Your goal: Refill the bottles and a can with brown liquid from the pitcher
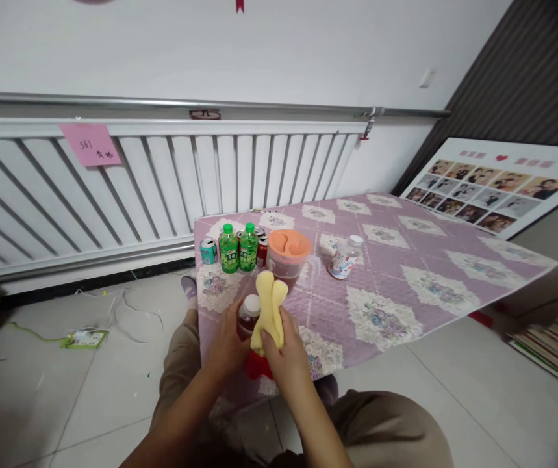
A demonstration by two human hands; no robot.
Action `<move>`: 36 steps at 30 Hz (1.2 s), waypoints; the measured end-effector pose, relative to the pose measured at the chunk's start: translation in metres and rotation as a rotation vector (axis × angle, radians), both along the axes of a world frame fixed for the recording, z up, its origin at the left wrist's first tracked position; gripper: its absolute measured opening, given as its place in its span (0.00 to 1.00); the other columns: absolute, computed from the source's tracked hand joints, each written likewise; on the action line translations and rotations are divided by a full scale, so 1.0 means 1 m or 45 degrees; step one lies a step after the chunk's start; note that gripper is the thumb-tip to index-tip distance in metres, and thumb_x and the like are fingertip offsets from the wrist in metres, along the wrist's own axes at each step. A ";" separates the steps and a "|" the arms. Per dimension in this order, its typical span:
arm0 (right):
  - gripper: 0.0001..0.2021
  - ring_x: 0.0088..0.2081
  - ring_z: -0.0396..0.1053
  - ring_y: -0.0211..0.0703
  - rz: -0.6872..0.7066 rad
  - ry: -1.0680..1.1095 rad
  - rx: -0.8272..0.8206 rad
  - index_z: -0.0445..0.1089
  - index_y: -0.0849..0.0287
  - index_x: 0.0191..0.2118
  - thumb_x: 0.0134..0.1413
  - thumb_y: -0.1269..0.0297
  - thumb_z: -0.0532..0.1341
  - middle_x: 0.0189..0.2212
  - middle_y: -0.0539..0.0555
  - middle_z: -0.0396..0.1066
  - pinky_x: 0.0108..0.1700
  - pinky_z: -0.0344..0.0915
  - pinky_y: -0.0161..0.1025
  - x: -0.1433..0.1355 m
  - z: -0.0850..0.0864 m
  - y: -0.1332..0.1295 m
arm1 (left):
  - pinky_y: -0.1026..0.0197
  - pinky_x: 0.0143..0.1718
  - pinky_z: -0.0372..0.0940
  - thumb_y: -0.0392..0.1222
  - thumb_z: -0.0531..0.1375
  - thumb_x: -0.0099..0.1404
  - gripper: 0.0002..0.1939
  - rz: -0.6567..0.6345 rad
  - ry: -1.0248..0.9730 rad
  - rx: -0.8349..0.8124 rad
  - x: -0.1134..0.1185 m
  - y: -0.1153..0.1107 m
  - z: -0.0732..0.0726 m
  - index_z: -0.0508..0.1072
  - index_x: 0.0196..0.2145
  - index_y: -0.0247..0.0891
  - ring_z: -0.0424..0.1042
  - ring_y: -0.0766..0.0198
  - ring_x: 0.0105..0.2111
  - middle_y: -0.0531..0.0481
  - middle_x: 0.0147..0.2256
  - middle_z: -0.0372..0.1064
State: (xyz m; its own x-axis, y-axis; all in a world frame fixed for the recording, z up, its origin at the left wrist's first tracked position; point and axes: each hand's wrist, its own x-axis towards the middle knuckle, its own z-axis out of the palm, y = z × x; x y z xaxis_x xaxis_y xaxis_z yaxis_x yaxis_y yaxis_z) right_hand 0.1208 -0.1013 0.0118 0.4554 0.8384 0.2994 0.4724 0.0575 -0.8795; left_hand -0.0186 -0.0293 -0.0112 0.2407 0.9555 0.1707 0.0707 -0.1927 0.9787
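My left hand (230, 338) is wrapped round a bottle (249, 311) with a white cap, near the front edge of the table. In my right hand (286, 348) is a folded yellow cloth (269, 312), held upright against the bottle's right side. Something red (258, 366) shows below the bottle, between my hands; what it is I cannot tell. Just beyond my hands stands a clear container with an orange lid (289, 244). Two green bottles (228, 250) stand behind and to the left.
A teal can (208, 251) and a red can (262, 252) flank the green bottles. To the right, a white-capped bottle (343, 259) stands on the patterned tablecloth (380, 315). A white radiator (240, 169) runs behind the table. Cables (123, 315) lie on the floor at left.
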 end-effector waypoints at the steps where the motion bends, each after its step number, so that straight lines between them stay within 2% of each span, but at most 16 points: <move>1: 0.29 0.64 0.67 0.58 -0.025 0.013 -0.020 0.66 0.56 0.65 0.58 0.59 0.61 0.63 0.63 0.70 0.67 0.63 0.57 0.001 -0.004 0.002 | 0.38 0.68 0.58 0.40 0.74 0.51 0.43 -0.027 0.048 0.053 -0.002 0.001 0.001 0.66 0.64 0.42 0.64 0.39 0.65 0.36 0.64 0.66; 4: 0.27 0.60 0.71 0.57 -0.037 0.083 -0.086 0.69 0.57 0.62 0.57 0.59 0.60 0.58 0.62 0.74 0.64 0.67 0.56 0.005 -0.018 0.008 | 0.38 0.67 0.61 0.39 0.71 0.54 0.40 -0.118 0.145 0.124 -0.011 0.006 0.006 0.65 0.64 0.40 0.68 0.42 0.63 0.37 0.62 0.68; 7: 0.25 0.56 0.75 0.57 0.000 0.136 -0.120 0.71 0.57 0.61 0.57 0.60 0.60 0.53 0.61 0.77 0.61 0.70 0.55 0.007 -0.028 0.009 | 0.41 0.62 0.67 0.37 0.69 0.55 0.37 -0.218 0.120 -0.009 -0.020 0.012 0.011 0.65 0.62 0.40 0.74 0.46 0.56 0.37 0.59 0.71; 11: 0.28 0.59 0.73 0.58 -0.031 0.138 -0.133 0.68 0.58 0.64 0.59 0.57 0.61 0.57 0.63 0.75 0.62 0.68 0.56 0.004 -0.026 0.003 | 0.43 0.60 0.69 0.38 0.70 0.55 0.35 -0.331 0.049 -0.117 -0.023 0.019 0.016 0.66 0.59 0.40 0.74 0.48 0.56 0.39 0.58 0.71; 14: 0.30 0.63 0.69 0.59 -0.021 0.082 -0.112 0.66 0.58 0.66 0.60 0.56 0.61 0.63 0.64 0.70 0.65 0.66 0.57 0.002 -0.016 -0.003 | 0.42 0.61 0.68 0.40 0.72 0.54 0.39 -0.313 0.072 -0.107 -0.022 0.022 0.014 0.64 0.61 0.40 0.73 0.48 0.57 0.38 0.60 0.69; 16: 0.31 0.66 0.67 0.59 0.023 0.000 -0.081 0.64 0.57 0.68 0.61 0.56 0.62 0.66 0.64 0.67 0.66 0.65 0.57 0.001 -0.009 -0.006 | 0.42 0.63 0.66 0.40 0.73 0.53 0.42 -0.278 0.110 -0.039 -0.020 0.023 0.010 0.63 0.63 0.40 0.72 0.47 0.58 0.37 0.62 0.66; 18: 0.31 0.66 0.65 0.60 0.044 -0.081 -0.034 0.63 0.57 0.68 0.61 0.57 0.62 0.66 0.64 0.66 0.67 0.64 0.58 -0.002 -0.007 -0.006 | 0.42 0.64 0.64 0.40 0.73 0.52 0.41 -0.229 0.157 0.054 -0.019 0.023 0.006 0.66 0.62 0.40 0.70 0.47 0.59 0.38 0.60 0.67; 22: 0.30 0.66 0.65 0.61 -0.038 -0.105 0.005 0.64 0.58 0.66 0.59 0.59 0.60 0.64 0.66 0.67 0.67 0.63 0.61 -0.007 -0.013 -0.001 | 0.42 0.63 0.65 0.41 0.73 0.52 0.36 -0.150 0.194 0.120 -0.015 0.022 0.000 0.69 0.58 0.40 0.71 0.46 0.57 0.40 0.55 0.70; 26: 0.28 0.62 0.70 0.60 -0.013 0.001 -0.128 0.66 0.61 0.64 0.59 0.58 0.58 0.60 0.66 0.72 0.64 0.66 0.59 0.001 -0.015 0.003 | 0.42 0.63 0.66 0.43 0.73 0.55 0.40 -0.245 0.096 -0.008 -0.011 0.019 -0.001 0.63 0.62 0.40 0.71 0.47 0.59 0.39 0.60 0.69; 28: 0.28 0.58 0.73 0.57 0.032 0.040 -0.152 0.66 0.60 0.64 0.60 0.57 0.57 0.57 0.64 0.74 0.62 0.69 0.56 0.009 -0.005 0.003 | 0.43 0.63 0.66 0.42 0.73 0.55 0.40 -0.287 0.070 -0.058 -0.010 0.017 0.002 0.63 0.62 0.40 0.72 0.47 0.58 0.39 0.59 0.70; 31: 0.27 0.58 0.73 0.56 0.048 -0.029 -0.049 0.65 0.59 0.65 0.62 0.58 0.57 0.58 0.63 0.73 0.60 0.70 0.55 0.020 0.024 0.005 | 0.42 0.62 0.67 0.39 0.73 0.54 0.40 -0.256 0.093 -0.081 -0.010 0.016 0.006 0.63 0.62 0.39 0.73 0.46 0.57 0.39 0.58 0.71; 34: 0.29 0.63 0.67 0.58 0.104 -0.280 0.129 0.64 0.57 0.66 0.58 0.64 0.58 0.63 0.64 0.68 0.65 0.65 0.59 0.019 0.056 0.011 | 0.42 0.60 0.68 0.38 0.72 0.53 0.40 -0.248 0.103 -0.100 -0.010 0.015 0.008 0.63 0.62 0.39 0.75 0.47 0.54 0.39 0.57 0.72; 36: 0.29 0.66 0.64 0.59 0.213 -0.459 0.153 0.67 0.57 0.64 0.55 0.68 0.60 0.65 0.65 0.65 0.67 0.63 0.60 0.011 0.072 0.016 | 0.44 0.59 0.69 0.38 0.71 0.55 0.38 -0.279 0.090 -0.075 -0.008 0.015 0.009 0.64 0.61 0.40 0.75 0.49 0.53 0.41 0.55 0.73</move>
